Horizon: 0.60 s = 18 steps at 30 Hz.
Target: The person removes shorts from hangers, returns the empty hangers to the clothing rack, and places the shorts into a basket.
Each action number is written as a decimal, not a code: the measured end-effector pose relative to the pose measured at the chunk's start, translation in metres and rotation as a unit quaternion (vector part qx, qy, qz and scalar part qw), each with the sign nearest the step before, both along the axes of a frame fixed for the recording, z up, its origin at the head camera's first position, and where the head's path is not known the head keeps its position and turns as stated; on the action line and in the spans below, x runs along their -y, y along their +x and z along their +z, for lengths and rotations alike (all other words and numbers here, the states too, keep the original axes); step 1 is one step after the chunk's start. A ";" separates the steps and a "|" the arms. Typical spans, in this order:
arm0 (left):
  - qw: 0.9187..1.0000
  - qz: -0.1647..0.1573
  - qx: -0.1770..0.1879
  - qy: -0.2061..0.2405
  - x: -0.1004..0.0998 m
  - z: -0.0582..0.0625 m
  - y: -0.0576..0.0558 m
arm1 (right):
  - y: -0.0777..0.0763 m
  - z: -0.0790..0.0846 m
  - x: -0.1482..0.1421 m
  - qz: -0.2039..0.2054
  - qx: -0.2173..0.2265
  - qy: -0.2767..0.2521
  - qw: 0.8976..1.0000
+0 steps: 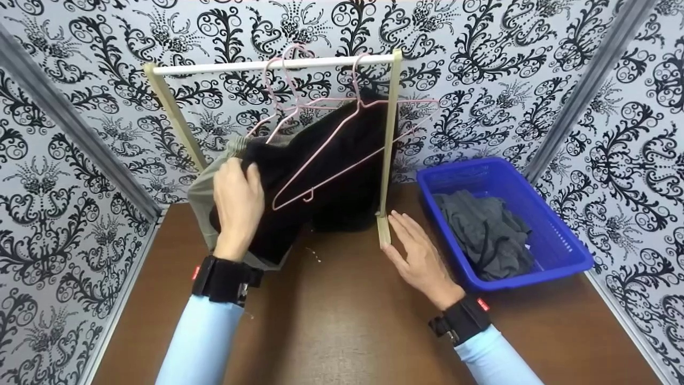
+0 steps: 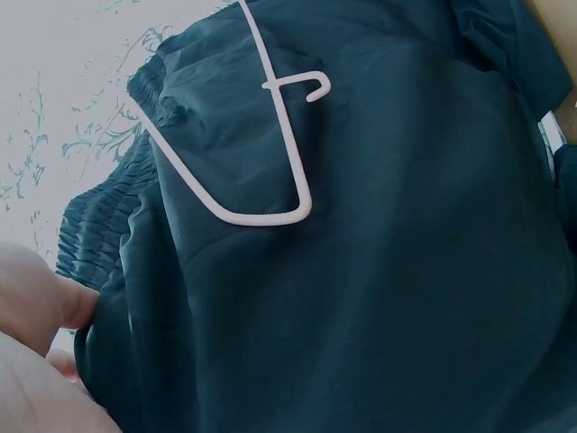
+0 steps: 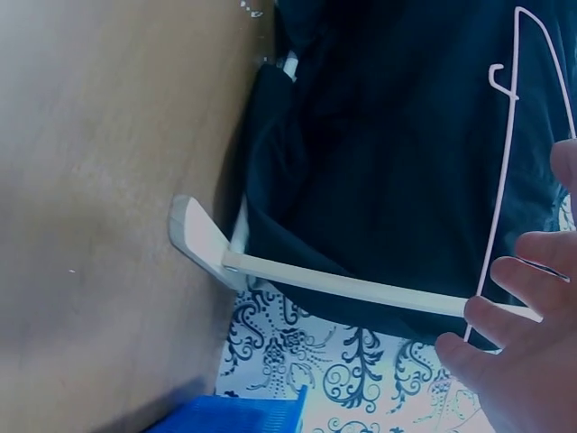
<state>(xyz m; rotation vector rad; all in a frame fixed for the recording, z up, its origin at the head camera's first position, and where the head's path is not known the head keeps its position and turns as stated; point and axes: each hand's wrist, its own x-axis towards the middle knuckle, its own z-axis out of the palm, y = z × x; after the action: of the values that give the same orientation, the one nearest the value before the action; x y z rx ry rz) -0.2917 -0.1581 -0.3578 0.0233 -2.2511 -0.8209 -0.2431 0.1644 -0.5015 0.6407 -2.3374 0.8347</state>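
Note:
Dark shorts [image 1: 331,166] with a gathered elastic waistband [image 2: 104,216] hang in front of a small clothes rack [image 1: 224,66], their left side olive-grey. My left hand [image 1: 238,200] pinches them near the waistband's left end, thumb on the cloth in the left wrist view. A pink hanger [image 1: 342,179] lies across the front of the shorts, its hook over the rack's bar. Two more pink hangers [image 1: 280,123] hang farther left, their lower parts hidden by the cloth. My right hand [image 1: 419,256], fingers extended, lies beside the rack's right foot [image 1: 383,230], holding nothing.
A blue plastic basket [image 1: 561,262] with crumpled grey cloth [image 1: 486,232] stands on the right of the brown table [image 1: 342,331]. Patterned walls [image 1: 481,53] close in the back and sides. The rack's right post [image 1: 393,133] rises between the shorts and the basket.

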 end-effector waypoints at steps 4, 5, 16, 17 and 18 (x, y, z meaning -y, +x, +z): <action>1.000 0.001 0.008 0.009 0.004 -0.004 0.004 | 0.000 -0.006 0.001 -0.002 -0.002 -0.011 1.000; 1.000 0.002 0.009 0.012 0.005 -0.005 0.005 | 0.001 -0.007 0.002 -0.003 0.002 -0.013 1.000; 1.000 0.016 -0.003 0.023 0.014 -0.023 0.017 | 0.004 -0.015 0.003 0.001 0.021 -0.023 1.000; 1.000 0.016 -0.003 0.025 0.015 -0.025 0.017 | 0.004 -0.015 0.002 0.001 0.022 -0.022 1.000; 1.000 0.017 -0.003 0.025 0.016 -0.027 0.018 | 0.004 -0.015 0.002 0.000 0.023 -0.022 1.000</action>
<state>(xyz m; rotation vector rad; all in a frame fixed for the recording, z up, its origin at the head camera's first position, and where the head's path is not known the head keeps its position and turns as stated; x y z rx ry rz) -0.2738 -0.1737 -0.3851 0.0831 -2.2177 -0.8587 -0.2390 0.1619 -0.5163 0.6101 -2.3528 0.9071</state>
